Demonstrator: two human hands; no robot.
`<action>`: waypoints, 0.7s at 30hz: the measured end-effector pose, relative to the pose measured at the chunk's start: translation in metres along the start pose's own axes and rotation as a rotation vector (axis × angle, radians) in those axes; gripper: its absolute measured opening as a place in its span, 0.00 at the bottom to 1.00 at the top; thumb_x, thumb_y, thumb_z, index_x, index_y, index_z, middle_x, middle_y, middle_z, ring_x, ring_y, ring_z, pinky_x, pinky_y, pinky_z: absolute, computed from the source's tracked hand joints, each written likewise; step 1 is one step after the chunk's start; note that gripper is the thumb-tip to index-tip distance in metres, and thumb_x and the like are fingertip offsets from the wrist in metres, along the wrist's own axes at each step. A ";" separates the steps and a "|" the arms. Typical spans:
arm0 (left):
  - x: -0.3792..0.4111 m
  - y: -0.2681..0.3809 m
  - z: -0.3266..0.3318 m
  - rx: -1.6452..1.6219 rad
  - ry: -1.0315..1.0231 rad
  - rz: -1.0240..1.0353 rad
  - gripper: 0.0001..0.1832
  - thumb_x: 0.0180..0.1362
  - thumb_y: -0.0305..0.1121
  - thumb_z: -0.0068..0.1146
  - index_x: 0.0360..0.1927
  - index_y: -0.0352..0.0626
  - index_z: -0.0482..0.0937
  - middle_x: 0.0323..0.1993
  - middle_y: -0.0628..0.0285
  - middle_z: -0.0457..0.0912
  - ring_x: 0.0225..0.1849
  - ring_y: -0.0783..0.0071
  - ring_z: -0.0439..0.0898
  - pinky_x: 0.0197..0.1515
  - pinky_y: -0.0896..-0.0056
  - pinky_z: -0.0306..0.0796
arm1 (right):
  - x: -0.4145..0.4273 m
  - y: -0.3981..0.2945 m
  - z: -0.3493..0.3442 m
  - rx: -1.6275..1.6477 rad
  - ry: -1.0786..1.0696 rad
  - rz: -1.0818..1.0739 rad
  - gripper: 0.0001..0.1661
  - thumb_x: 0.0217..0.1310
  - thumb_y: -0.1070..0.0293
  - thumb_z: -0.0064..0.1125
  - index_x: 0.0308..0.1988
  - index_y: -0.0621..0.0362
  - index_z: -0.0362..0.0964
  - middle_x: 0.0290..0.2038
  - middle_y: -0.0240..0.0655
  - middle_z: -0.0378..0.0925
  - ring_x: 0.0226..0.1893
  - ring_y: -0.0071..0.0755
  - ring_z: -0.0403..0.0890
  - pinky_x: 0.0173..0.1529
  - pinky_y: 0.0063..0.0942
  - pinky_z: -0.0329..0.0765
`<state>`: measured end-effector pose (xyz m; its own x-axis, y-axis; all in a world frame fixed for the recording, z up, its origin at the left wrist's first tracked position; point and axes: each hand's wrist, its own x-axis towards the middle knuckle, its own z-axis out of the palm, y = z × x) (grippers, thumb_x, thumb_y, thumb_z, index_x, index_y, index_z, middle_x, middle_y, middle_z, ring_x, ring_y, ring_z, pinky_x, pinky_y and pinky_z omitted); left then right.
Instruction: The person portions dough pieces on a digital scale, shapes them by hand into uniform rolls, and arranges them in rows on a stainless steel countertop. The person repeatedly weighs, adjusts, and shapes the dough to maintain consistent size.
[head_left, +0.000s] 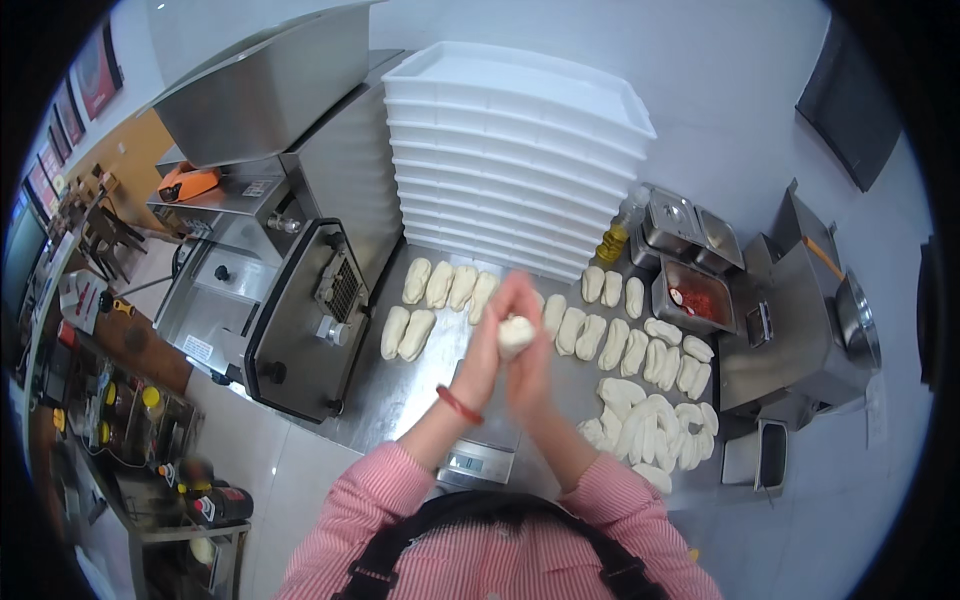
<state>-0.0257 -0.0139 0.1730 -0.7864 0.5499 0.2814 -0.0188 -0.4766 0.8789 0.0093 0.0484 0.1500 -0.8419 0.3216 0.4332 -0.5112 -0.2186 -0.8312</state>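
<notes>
A short lump of white dough (515, 335) is pressed between my two palms, above a steel worktop (409, 390). My left hand (484, 349) comes from the left, a red band (459, 405) around its wrist. From the other side my right hand (531, 367) closes on the same dough; both hands are slightly blurred. Below the wrists sits a digital kitchen scale (476, 461). Oblong dough pieces (440, 285) lie in rows to the left, and more dough rolls (591, 336) lie to the right. A heap of uncut dough (652, 431) rests at the right front.
Stacked white plastic trays (517, 165) rise at the back. A steel machine (307, 322) borders the left side. Back right are an oil bottle (619, 229), lidded steel pans (673, 214) and a pan of red filling (694, 300). A steel appliance (802, 322) stands at right.
</notes>
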 end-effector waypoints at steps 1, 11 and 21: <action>-0.012 -0.005 0.005 0.087 -0.028 0.008 0.29 0.60 0.50 0.19 0.60 0.43 0.47 0.61 0.61 0.48 0.62 0.67 0.48 0.61 0.68 0.42 | 0.003 0.000 0.000 -0.086 -0.034 -0.057 0.35 0.59 0.47 0.25 0.59 0.57 0.39 0.60 0.40 0.42 0.61 0.35 0.43 0.61 0.34 0.41; 0.004 0.021 -0.012 -0.038 0.087 0.031 0.34 0.57 0.56 0.18 0.61 0.45 0.42 0.62 0.60 0.42 0.63 0.68 0.42 0.62 0.70 0.37 | -0.007 -0.028 0.037 -0.459 -0.127 -0.170 0.29 0.62 0.58 0.23 0.58 0.64 0.37 0.60 0.44 0.40 0.61 0.38 0.41 0.62 0.30 0.40; 0.016 0.024 -0.015 -0.057 0.199 0.068 0.32 0.58 0.54 0.14 0.61 0.44 0.44 0.62 0.60 0.43 0.63 0.70 0.41 0.62 0.69 0.37 | -0.014 -0.011 0.031 -0.439 -0.103 -0.163 0.33 0.61 0.53 0.22 0.58 0.66 0.36 0.60 0.46 0.42 0.61 0.39 0.44 0.60 0.30 0.44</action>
<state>-0.0479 -0.0264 0.1932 -0.8934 0.3718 0.2523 0.0075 -0.5492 0.8357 0.0214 0.0180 0.1641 -0.7806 0.2218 0.5843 -0.5357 0.2441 -0.8083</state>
